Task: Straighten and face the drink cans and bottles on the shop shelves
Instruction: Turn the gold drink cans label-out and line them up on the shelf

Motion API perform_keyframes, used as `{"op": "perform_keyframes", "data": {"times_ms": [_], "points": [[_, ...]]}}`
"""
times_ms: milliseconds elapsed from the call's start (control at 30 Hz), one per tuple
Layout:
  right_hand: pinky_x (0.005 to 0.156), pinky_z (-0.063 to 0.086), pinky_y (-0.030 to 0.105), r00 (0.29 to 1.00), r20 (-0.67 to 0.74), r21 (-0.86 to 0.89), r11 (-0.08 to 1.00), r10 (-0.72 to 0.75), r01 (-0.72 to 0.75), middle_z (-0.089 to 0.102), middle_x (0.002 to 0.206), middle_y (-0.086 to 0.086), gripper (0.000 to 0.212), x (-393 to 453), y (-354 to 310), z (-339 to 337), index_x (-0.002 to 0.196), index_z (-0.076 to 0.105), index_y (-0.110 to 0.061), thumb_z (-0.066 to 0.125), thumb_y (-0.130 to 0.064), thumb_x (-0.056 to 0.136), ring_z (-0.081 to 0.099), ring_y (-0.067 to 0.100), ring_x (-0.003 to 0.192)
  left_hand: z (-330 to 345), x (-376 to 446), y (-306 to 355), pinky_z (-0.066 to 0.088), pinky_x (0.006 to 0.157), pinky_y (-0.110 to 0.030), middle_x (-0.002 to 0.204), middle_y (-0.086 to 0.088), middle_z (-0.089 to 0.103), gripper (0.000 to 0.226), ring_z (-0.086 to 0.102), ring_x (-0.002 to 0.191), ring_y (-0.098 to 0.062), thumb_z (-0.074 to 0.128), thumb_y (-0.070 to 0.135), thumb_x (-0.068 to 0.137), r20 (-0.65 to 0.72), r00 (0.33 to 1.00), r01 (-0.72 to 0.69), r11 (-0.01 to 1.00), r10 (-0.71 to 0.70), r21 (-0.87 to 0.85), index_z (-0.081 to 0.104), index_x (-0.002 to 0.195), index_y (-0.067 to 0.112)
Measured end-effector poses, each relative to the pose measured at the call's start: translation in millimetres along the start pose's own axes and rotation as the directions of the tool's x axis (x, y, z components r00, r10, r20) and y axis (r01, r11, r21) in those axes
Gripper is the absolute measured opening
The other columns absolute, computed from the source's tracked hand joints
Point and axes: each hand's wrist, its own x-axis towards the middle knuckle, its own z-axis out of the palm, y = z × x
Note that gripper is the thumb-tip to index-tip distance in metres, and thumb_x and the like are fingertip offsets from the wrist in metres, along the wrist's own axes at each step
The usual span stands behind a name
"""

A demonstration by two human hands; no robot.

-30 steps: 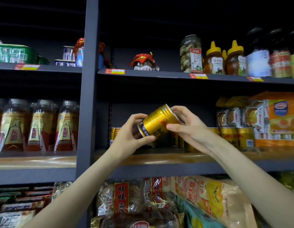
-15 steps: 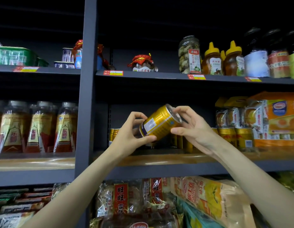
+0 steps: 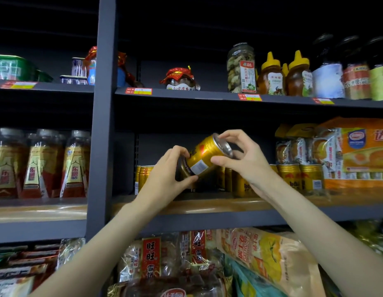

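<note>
I hold a gold drink can (image 3: pixel 202 156) tilted in the air in front of the middle shelf (image 3: pixel 207 207), its silver top pointing up and right. My left hand (image 3: pixel 164 179) grips its lower end. My right hand (image 3: pixel 244 159) pinches the top rim with thumb and fingers. Behind the hands stands a row of matching gold cans (image 3: pixel 293 177) upright on the shelf, more of them at the left end (image 3: pixel 143 177). Part of the row is hidden by my hands.
A dark upright post (image 3: pixel 100 125) splits the shelving. Bottles with red and cream labels (image 3: pixel 40 166) fill the left bay. Jars and honey bottles (image 3: pixel 271 76) stand on the upper shelf. An orange snack box (image 3: pixel 357 151) sits at the right; bagged snacks (image 3: pixel 261 260) lie below.
The can has turned in my hands, its top swinging more toward me and a white label patch now facing out. My right fingers shifted from the side onto the top rim.
</note>
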Motion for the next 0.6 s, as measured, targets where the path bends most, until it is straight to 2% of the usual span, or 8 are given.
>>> {"op": "perform_keyframes", "data": {"times_ms": [67, 167, 233, 300, 400, 500, 600], "points": [[0.081, 0.055, 0.031, 0.999, -0.035, -0.123, 0.992, 0.019, -0.024, 0.056, 0.116, -0.007, 0.039, 15.7, -0.9, -5.5, 0.101, 0.054, -0.032, 0.078, -0.015, 0.074, 0.059, 0.015, 0.106, -6.7, 6.8, -7.7, 0.033, 0.085, -0.016, 0.114, 0.005, 0.051, 0.033, 0.047, 0.11, -0.012, 0.065, 0.025, 0.085, 0.052, 0.999, 0.003, 0.99, -0.01, 0.139, 0.051, 0.114, 0.019], [0.073, 0.044, 0.021, 0.995, 0.005, -0.413, 0.906, 0.104, -0.093, 0.054, 0.115, -0.003, 0.034, 42.3, -4.7, -13.1, 0.104, 0.056, -0.024, 0.077, -0.023, 0.076, 0.051, 0.014, 0.108, -15.7, 12.9, -18.7, 0.03, 0.103, -0.034, 0.121, 0.002, 0.052, 0.026, 0.044, 0.119, -0.018, 0.056, 0.029, 0.09, 0.076, 0.991, 0.075, 0.937, -0.107, 0.34, 0.054, 0.115, 0.021], [0.074, 0.043, 0.024, 0.975, 0.121, -0.597, 0.799, 0.187, -0.079, 0.055, 0.109, -0.002, 0.034, 55.2, -1.0, -11.0, 0.102, 0.057, -0.019, 0.078, -0.026, 0.075, 0.052, 0.016, 0.105, -18.9, 12.1, -22.6, 0.032, 0.1, -0.037, 0.118, 0.003, 0.053, 0.025, 0.046, 0.116, -0.02, 0.053, 0.032, 0.091, 0.138, 0.969, 0.126, 0.894, -0.203, 0.43, 0.054, 0.114, 0.023], [0.085, 0.046, 0.032, 0.935, 0.228, -0.732, 0.681, 0.273, -0.02, 0.053, 0.104, -0.004, 0.034, 61.1, 11.3, -4.1, 0.1, 0.057, -0.022, 0.078, -0.03, 0.074, 0.054, 0.019, 0.106, -19.0, 8.1, -24.4, 0.039, 0.09, -0.035, 0.11, 0.003, 0.055, 0.021, 0.053, 0.106, -0.02, 0.052, 0.032, 0.091, 0.166, 0.955, 0.155, 0.889, -0.247, 0.431, 0.056, 0.11, 0.023], [0.099, 0.041, 0.048, 0.897, 0.242, -0.831, 0.557, 0.37, -0.006, 0.054, 0.111, -0.003, 0.032, 64.8, 33.4, 1.9, 0.098, 0.054, -0.027, 0.074, -0.04, 0.077, 0.051, 0.022, 0.114, -16.0, 2.2, -27.7, 0.038, 0.088, -0.033, 0.107, 0.004, 0.055, 0.018, 0.053, 0.102, -0.019, 0.05, 0.029, 0.091, 0.115, 0.972, 0.137, 0.89, -0.206, 0.434, 0.056, 0.107, 0.023], [0.105, 0.036, 0.05, 0.866, 0.239, -0.896, 0.444, 0.44, 0.022, 0.052, 0.13, 0.0, 0.038, 65.9, 40.6, -1.7, 0.114, 0.053, -0.026, 0.066, -0.044, 0.083, 0.044, 0.022, 0.124, -9.7, -1.1, -30.0, 0.033, 0.093, -0.033, 0.109, 0.005, 0.052, 0.02, 0.048, 0.106, -0.018, 0.048, 0.03, 0.091, 0.088, 0.976, 0.137, 0.883, -0.197, 0.448, 0.054, 0.11, 0.024], [0.106, 0.028, 0.051, 0.822, 0.258, -0.949, 0.293, 0.507, 0.117, 0.049, 0.135, -0.001, 0.058, 64.1, 38.8, -4.3, 0.13, 0.044, -0.026, 0.069, -0.044, 0.08, 0.039, 0.023, 0.129, -2.4, -3.9, -31.3, 0.031, 0.096, -0.035, 0.111, 0.004, 0.05, 0.021, 0.046, 0.109, -0.019, 0.048, 0.03, 0.091, 0.046, 0.982, 0.14, 0.875, -0.181, 0.463, 0.056, 0.109, 0.023]]}}
